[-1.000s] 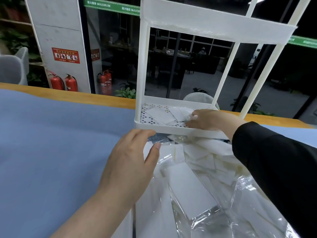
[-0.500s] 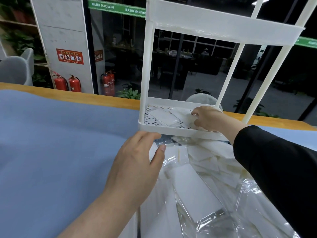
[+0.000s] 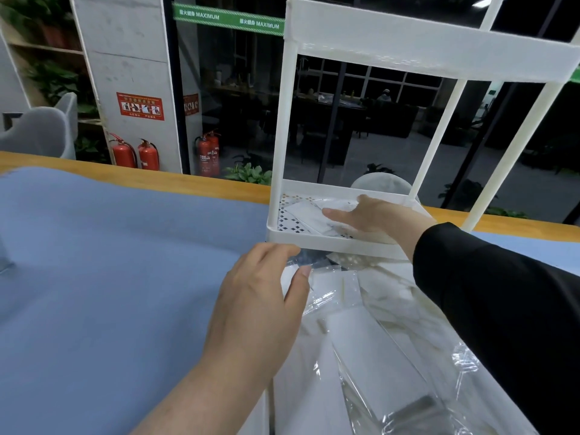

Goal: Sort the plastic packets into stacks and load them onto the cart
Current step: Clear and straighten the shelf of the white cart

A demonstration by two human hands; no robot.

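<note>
The right hand (image 3: 373, 216) presses flat, straight fingers on thin, slippery plastic packets (image 3: 309, 215) in the cart (image 3: 332, 241) tray at 12 o'clock, while the left hand (image 3: 260, 296) hovers open; they look light and bendy, best pinched at an edge.

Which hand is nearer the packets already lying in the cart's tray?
Right. The right hand lies flat on the packets in the tray; the left hand is outside the cart, on the packet pile.

One white cart (image 3: 342, 243) with two shelves in view; one table (image 3: 94, 277); two hands, left hand (image 3: 260, 306) and right hand (image 3: 373, 218). Three red fire extinguishers (image 3: 125, 155) stand behind the glass. Packets on the lower shelf (image 3: 306, 215): at least two, overlapping. The loose packet pile (image 3: 361, 324) is too tangled to count
</note>
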